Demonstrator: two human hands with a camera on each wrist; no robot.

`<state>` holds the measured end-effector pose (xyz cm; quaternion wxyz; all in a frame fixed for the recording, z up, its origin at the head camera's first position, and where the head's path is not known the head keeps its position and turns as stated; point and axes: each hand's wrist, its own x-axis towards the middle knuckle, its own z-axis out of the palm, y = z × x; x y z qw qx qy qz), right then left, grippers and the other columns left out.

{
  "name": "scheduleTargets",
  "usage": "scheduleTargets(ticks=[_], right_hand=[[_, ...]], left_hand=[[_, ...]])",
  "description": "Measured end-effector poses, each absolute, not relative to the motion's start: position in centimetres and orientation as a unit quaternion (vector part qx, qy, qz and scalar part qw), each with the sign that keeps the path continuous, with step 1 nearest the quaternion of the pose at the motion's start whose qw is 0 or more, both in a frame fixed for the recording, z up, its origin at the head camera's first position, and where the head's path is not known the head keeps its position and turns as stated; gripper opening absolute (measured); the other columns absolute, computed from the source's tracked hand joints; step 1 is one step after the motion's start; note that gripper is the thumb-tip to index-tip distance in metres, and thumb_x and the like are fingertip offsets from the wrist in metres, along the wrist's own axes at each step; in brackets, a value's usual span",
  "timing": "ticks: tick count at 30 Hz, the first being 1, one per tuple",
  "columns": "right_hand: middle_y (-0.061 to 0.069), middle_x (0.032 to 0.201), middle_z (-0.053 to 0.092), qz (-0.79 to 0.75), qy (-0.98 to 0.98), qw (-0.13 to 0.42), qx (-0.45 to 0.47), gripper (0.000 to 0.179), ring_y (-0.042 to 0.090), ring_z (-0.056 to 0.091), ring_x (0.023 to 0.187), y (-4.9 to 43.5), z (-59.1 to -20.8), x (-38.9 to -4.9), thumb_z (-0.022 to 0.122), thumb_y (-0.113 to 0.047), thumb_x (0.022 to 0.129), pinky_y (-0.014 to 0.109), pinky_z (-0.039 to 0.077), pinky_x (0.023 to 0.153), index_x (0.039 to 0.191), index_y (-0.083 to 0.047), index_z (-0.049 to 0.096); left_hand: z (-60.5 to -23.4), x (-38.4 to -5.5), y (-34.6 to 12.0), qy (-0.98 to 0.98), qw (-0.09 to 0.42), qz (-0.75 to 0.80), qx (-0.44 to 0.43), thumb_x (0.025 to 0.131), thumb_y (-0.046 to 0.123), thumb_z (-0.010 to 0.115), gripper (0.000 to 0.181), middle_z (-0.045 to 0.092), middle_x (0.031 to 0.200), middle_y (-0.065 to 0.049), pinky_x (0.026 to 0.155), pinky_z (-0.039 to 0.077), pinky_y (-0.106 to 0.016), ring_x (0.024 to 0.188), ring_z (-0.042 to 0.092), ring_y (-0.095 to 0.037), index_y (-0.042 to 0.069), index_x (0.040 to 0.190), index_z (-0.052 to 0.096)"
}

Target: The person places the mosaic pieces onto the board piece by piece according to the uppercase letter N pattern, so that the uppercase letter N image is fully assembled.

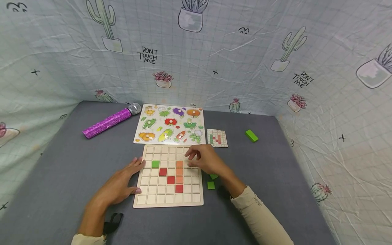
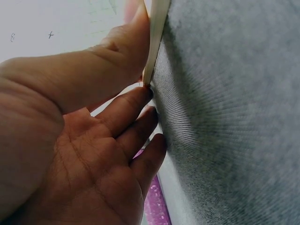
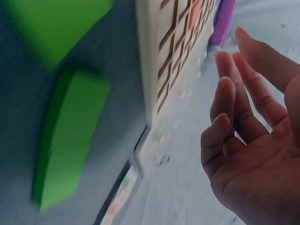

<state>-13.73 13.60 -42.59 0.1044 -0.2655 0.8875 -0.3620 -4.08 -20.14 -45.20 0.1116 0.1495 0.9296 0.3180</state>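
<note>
Wooden grid board (image 1: pixel 160 198), braced at nine o'clock

Your left hand (image 1: pixel 119 183) rests along the board's nine o'clock edge, fingers loosely extended and thumb against the rim, gripping no piece; that contact probably steadies the board on the tabletop (image 1: pixel 245 163). Your right hand (image 1: pixel 206 159) hovers near two o'clock, fingers curved and parted with nothing between them, a pose suited to small pieces.

On the board, one green tile (image 1: pixel 155 164) sits toward ten o'clock, red tiles (image 1: pixel 170 180) step down toward five, and orange tiles (image 1: pixel 179 172) form a column. Seating them in cells likely keeps the rows straight.

Loose green tiles (image 1: pixel 211 185) lie just past three, handy for your right hand. The patterned card (image 1: pixel 216 138) lies off at two, presumably for easy glancing. Farther out at two is a green block (image 1: pixel 251 136); the vegetable puzzle (image 1: pixel 159 131) at twelve and microphone (image 1: pixel 107 124) at ten seem parked beyond your working area.
</note>
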Motion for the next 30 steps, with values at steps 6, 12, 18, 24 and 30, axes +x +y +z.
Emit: scheduleTargets(ticks=[6, 12, 18, 24, 30], right_hand=[[0.006, 0.094, 0.077, -0.342, 0.893, 0.110, -0.270, 0.025, 0.013, 0.061, 0.073, 16.4, -42.6, -13.5, 0.090, -0.009, 0.084, 0.023, 0.050, 0.066, 0.106, -0.008, 0.079], [0.005, 0.103, 0.078, -0.307, 0.901, 0.130, -0.278, 0.027, 0.021, 0.068, 0.087, 18.7, -42.6, -13.0, 0.092, -0.010, 0.082, 0.029, 0.055, 0.077, 0.106, -0.010, 0.080], [0.001, 0.104, 0.079, -0.279, 0.903, 0.135, -0.297, 0.030, 0.022, 0.067, 0.089, 20.6, -42.6, -12.6, 0.094, -0.009, 0.079, 0.032, 0.056, 0.080, 0.106, -0.013, 0.082], [0.003, 0.103, 0.078, -0.254, 0.902, 0.137, -0.321, 0.034, 0.023, 0.066, 0.085, 21.5, -42.5, -12.4, 0.095, -0.005, 0.076, 0.024, 0.050, 0.074, 0.107, -0.012, 0.082], [0.003, 0.102, 0.075, -0.243, 0.903, 0.151, -0.321, 0.035, 0.022, 0.066, 0.091, 21.9, -43.0, -12.3, 0.093, 0.000, 0.076, 0.029, 0.054, 0.079, 0.107, -0.011, 0.081]], left_hand=[[-45.2, -4.1, -20.2, 0.929, 0.111, 0.320, 0.147, 0.083, 0.013, 0.089, 0.094, 0.028, 0.175, -0.018, 0.121, 0.031, -0.069, 0.161, 0.025, -0.047, 0.004, 0.163, 0.040], [-45.2, -4.1, -20.2, 0.928, 0.115, 0.322, 0.147, 0.083, 0.014, 0.089, 0.094, 0.028, 0.175, -0.018, 0.121, 0.029, -0.071, 0.161, 0.025, -0.048, 0.004, 0.163, 0.040], [-45.1, -4.1, -20.1, 0.929, 0.113, 0.320, 0.147, 0.083, 0.014, 0.089, 0.095, 0.028, 0.175, -0.019, 0.121, 0.030, -0.070, 0.161, 0.025, -0.048, 0.004, 0.163, 0.041], [-45.1, -4.1, -20.1, 0.929, 0.113, 0.320, 0.147, 0.083, 0.013, 0.089, 0.094, 0.028, 0.175, -0.019, 0.121, 0.030, -0.071, 0.161, 0.025, -0.048, 0.004, 0.163, 0.041], [-45.1, -4.1, -20.1, 0.928, 0.111, 0.322, 0.151, 0.083, 0.012, 0.089, 0.093, 0.028, 0.174, -0.020, 0.121, 0.030, -0.070, 0.161, 0.025, -0.049, 0.003, 0.163, 0.041]])
